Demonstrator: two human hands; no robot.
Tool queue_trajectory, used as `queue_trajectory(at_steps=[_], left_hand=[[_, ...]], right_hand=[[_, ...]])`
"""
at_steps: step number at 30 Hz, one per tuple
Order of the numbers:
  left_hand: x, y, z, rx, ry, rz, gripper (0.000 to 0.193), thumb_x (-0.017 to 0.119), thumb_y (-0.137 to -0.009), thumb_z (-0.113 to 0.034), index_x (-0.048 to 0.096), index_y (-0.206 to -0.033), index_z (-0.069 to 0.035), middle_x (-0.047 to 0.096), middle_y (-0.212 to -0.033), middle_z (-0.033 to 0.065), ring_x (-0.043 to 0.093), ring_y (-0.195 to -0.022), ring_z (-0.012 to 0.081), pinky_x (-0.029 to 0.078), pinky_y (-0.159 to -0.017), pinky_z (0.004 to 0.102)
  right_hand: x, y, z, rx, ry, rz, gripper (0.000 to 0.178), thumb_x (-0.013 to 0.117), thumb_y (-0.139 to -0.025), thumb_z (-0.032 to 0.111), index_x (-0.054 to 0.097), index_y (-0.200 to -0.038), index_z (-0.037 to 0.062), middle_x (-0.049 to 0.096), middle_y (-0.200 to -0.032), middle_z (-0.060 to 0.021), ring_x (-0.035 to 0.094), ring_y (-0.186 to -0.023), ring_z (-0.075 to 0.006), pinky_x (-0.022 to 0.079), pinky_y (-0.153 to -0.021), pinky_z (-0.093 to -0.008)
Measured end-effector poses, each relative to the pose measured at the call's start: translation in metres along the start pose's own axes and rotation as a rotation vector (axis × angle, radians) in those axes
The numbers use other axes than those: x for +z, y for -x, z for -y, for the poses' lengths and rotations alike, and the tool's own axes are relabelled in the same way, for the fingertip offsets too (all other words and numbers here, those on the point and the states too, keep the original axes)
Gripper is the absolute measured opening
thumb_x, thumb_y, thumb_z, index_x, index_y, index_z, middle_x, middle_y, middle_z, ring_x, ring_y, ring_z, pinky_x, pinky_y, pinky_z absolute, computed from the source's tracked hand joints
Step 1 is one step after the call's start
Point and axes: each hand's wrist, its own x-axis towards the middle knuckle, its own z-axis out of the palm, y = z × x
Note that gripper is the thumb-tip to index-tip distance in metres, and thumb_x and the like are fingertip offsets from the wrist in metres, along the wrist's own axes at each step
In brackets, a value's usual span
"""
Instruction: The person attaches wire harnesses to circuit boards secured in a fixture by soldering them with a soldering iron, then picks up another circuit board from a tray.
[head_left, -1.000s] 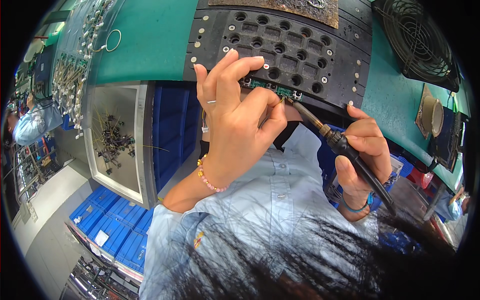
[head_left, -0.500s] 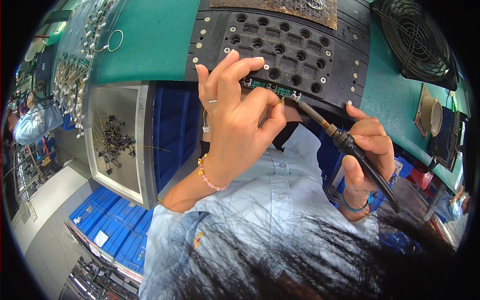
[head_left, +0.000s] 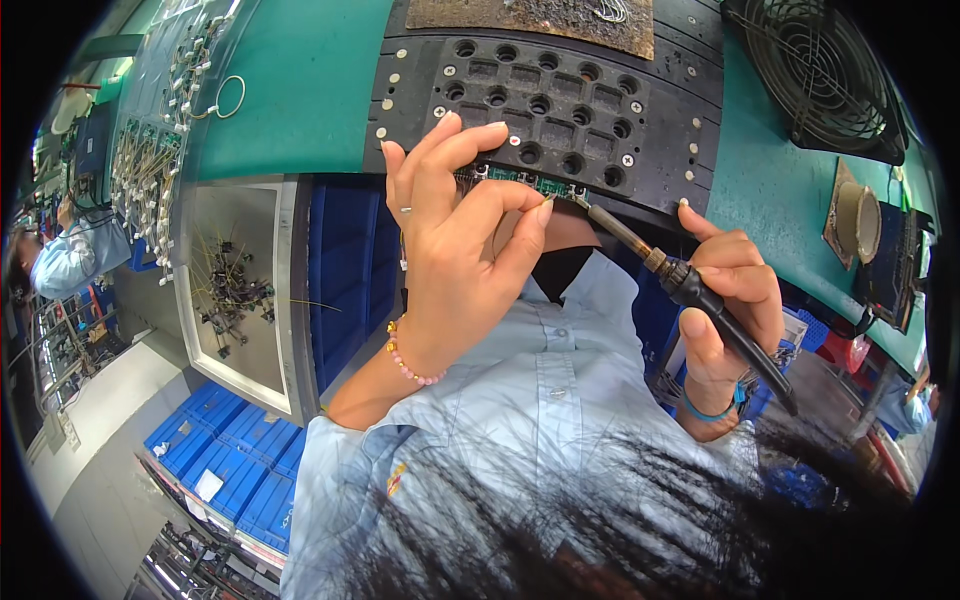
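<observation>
My left hand [head_left: 465,235] pinches a thin yellowish wire [head_left: 549,199] between thumb and forefinger, its other fingers raised over the black fixture [head_left: 650,185]. Beside those fingertips, a narrow green circuit board [head_left: 548,186] with small metal parts lies along the fixture's near edge, partly covered by the hand. My right hand [head_left: 738,300] grips a soldering iron [head_left: 705,295] by its black handle. Its tip meets the board's edge or hovers just off it, close to the pinched wire; I cannot tell which.
On the green bench [head_left: 300,90], bundles of wired parts [head_left: 150,175] sit at the left. A framed tray [head_left: 285,330] holds small black parts with wires. A black fan [head_left: 820,75] and a solder spool [head_left: 860,222] stand at the right. Blue crates [head_left: 225,450] are below left.
The whole view has shifted slightly, so the fixture appears farther left and a little lower. My left thumb and forefinger have straightened somewhat around the wire. The iron stays at the board.
</observation>
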Motion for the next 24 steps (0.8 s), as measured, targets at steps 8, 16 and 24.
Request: queue_trajectory(at_steps=[8,16,24], left_hand=[[0.0016,-0.0011,-0.0005,-0.007,0.008,-0.001,0.007,0.077,-0.081,-0.011,0.072,-0.078,-0.014,0.061,-0.136,0.0048,0.043,-0.139,0.0278,0.008,-0.124,0.0532],[0.0074,-0.0014,-0.0037,0.053,-0.095,0.054,0.011,0.076,-0.074,-0.008,0.068,-0.074,-0.015,0.059,-0.137,0.0024,0.039,-0.142,0.0275,0.006,-0.124,0.0553],[0.0085,-0.0018,-0.0040,0.004,-0.123,0.004,0.015,0.077,-0.071,-0.006,0.066,-0.072,-0.016,0.059,-0.137,0.0015,0.039,-0.142,0.0272,0.006,-0.123,0.0566]], right_hand=[[-0.0004,0.0015,-0.0005,0.002,-0.007,-0.007,0.026,0.078,-0.082,0.014,0.061,-0.098,0.0027,0.063,-0.084,-0.0123,0.059,-0.077,-0.0218,0.053,-0.102,-0.0616],[-0.0014,0.0024,-0.0006,-0.046,0.068,-0.025,0.026,0.078,-0.080,0.013,0.061,-0.097,0.0034,0.063,-0.083,-0.0115,0.060,-0.075,-0.0214,0.053,-0.103,-0.0608],[0.0011,0.0010,0.0002,-0.026,0.143,0.080,0.026,0.078,-0.076,0.011,0.062,-0.095,0.0036,0.064,-0.081,-0.0113,0.061,-0.075,-0.0216,0.052,-0.103,-0.0586]])
